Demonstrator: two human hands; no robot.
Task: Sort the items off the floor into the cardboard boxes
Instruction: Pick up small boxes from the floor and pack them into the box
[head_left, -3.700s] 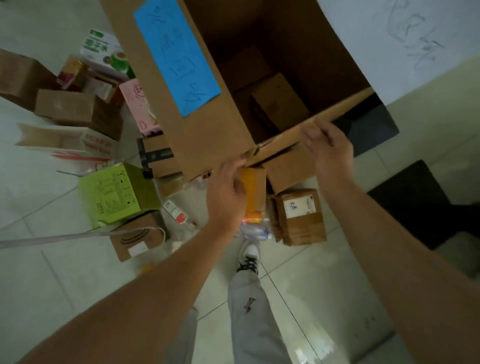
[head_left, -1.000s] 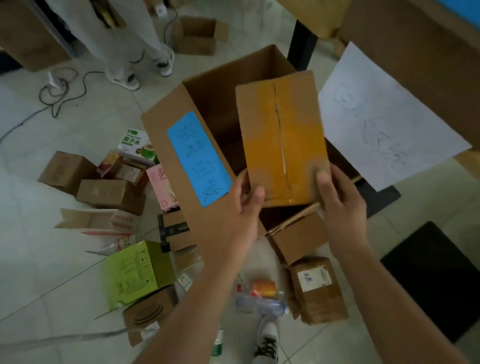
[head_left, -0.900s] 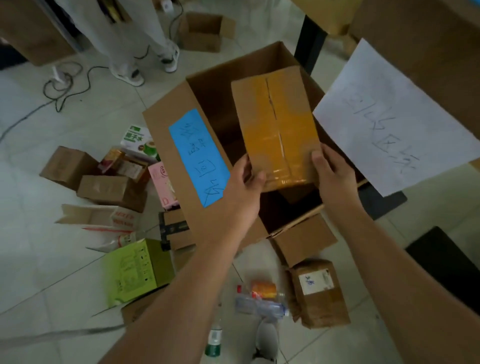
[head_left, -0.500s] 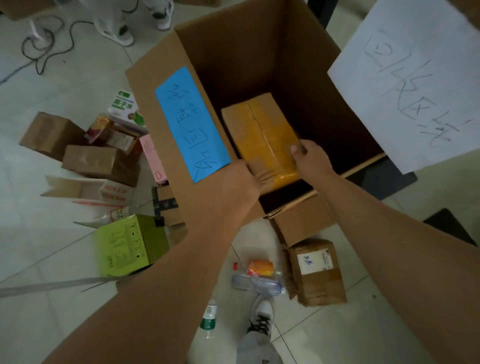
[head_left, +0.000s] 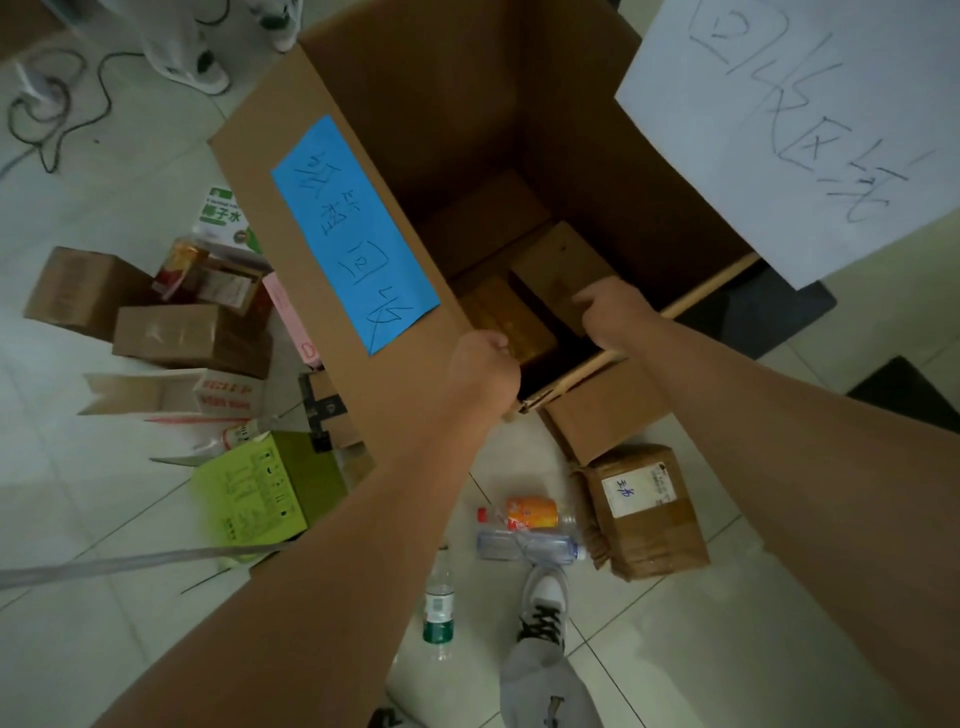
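Hands: both reach down into the large cardboard box (head_left: 397, 376). The left hand (head_left: 485, 364) is at its near corner and the right hand (head_left: 615, 314) is further along the near rim.
Left hand: knuckles up with the fingers curled out of sight, right against the near end of the yellow-taped box (head_left: 506, 322). I cannot tell whether it grips the box.
Right hand: fingers curled downward, thumb pointing over a plain brown box (head_left: 558, 260) that lies inside. A dark gap separates it from the yellow-taped box, and whether it holds anything cannot be told.
Yellow-taped box: low inside the large cardboard box, between the two hands and beside the plain brown box.
Large cardboard box: open at the top, with a blue label (head_left: 353, 234) carrying handwriting on its left wall. A white handwritten sheet (head_left: 805, 130) is at its right.
Floor, left (head_left: 104, 623): two brown boxes (head_left: 192, 338) and (head_left: 83, 286), a pink carton (head_left: 288, 322), an open white-and-red carton (head_left: 171, 397) and a green carton (head_left: 260, 483).
Floor, near: an orange drink bottle (head_left: 530, 512) lies just beside a clear bottle (head_left: 524, 545). A green-labelled bottle (head_left: 439, 603) and a taped parcel with a white label (head_left: 644, 514) are there too.
Person: one shoe (head_left: 543, 597) stands by the clear bottle.
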